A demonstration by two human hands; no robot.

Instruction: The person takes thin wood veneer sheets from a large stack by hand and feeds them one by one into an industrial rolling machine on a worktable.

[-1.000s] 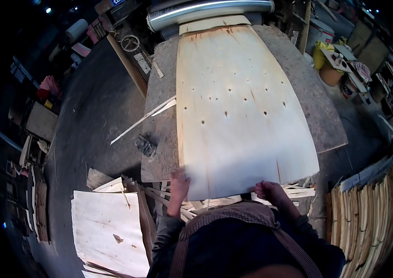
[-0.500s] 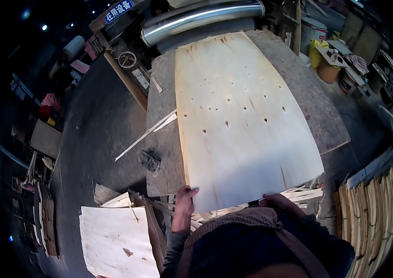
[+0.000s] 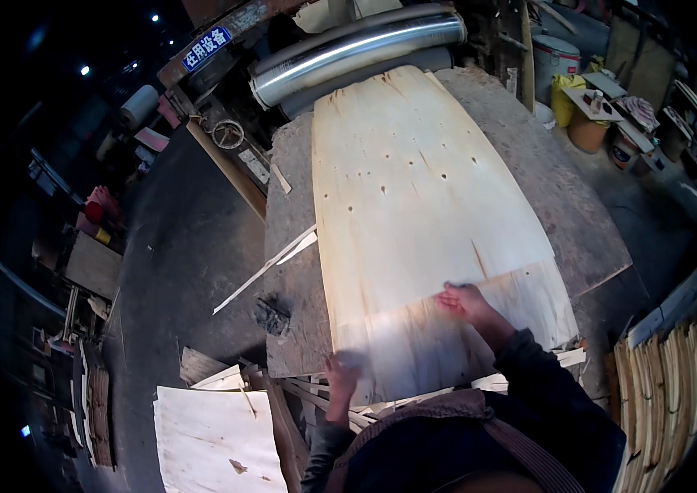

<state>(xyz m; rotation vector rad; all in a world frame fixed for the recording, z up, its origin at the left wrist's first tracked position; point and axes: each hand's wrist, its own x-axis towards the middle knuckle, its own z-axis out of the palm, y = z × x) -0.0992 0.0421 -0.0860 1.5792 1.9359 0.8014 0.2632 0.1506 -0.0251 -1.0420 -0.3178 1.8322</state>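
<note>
A long pale wood veneer sheet (image 3: 422, 222) with dark knots lies on the worktable, its far end close to a shiny metal roller (image 3: 361, 53). Below its near edge shows a second veneer sheet (image 3: 447, 345), browner in streaks. My right hand (image 3: 470, 306) is over the near edge of the upper sheet, fingers stretched toward the left; whether it presses on the wood is not clear. My left hand (image 3: 342, 378) is beside the near left corner of the lower sheet. Motion smears its fingers, so its grip does not show.
Stained table boards (image 3: 562, 181) flank the veneer. Thin wood strips (image 3: 266, 267) jut off the left side near a dark crumpled lump (image 3: 270, 316). Another veneer stack (image 3: 217, 435) stands low at left, upright veneer sheets (image 3: 669, 394) at right. A handwheel (image 3: 227, 133) sits beside the roller.
The upper veneer sheet has slid away from me toward the roller, uncovering the sheet beneath. My right hand has moved from the near edge up and inward; my left hand has shifted slightly nearer.
</note>
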